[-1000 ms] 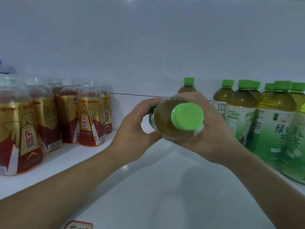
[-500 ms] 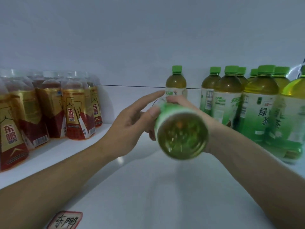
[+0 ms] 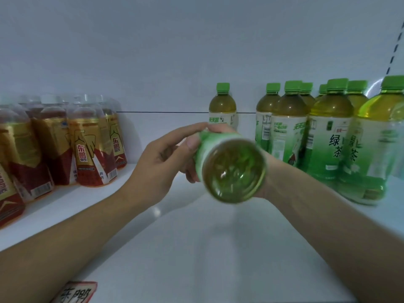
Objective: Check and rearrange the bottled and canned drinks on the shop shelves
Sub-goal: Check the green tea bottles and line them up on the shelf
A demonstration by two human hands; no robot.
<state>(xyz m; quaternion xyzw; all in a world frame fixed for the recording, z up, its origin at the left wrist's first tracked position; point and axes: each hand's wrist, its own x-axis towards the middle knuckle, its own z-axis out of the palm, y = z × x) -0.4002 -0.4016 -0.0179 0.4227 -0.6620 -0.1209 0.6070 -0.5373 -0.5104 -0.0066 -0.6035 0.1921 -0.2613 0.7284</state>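
Observation:
A green tea bottle [image 3: 235, 171] lies tipped on its side above the shelf, its round base facing me and its cap hidden behind it. My right hand [image 3: 272, 169] holds it from behind, fingers wrapping over the top of the label. My left hand [image 3: 153, 169] holds the label end, thumb pressed on the label and index finger stretched along the top. More green tea bottles [image 3: 328, 138] with green caps stand grouped at the right. One green tea bottle [image 3: 222, 106] stands alone at the back.
Red-and-gold drink bottles [image 3: 87, 145] with clear caps stand in rows at the left. The white shelf [image 3: 196, 248] stretches under my arms to the pale back wall. A red-edged price tag [image 3: 74, 294] sits at the shelf's front edge.
The held bottle has been turned over: a second ago its green cap faced me, now its base does. My left hand's index finger has straightened along the top.

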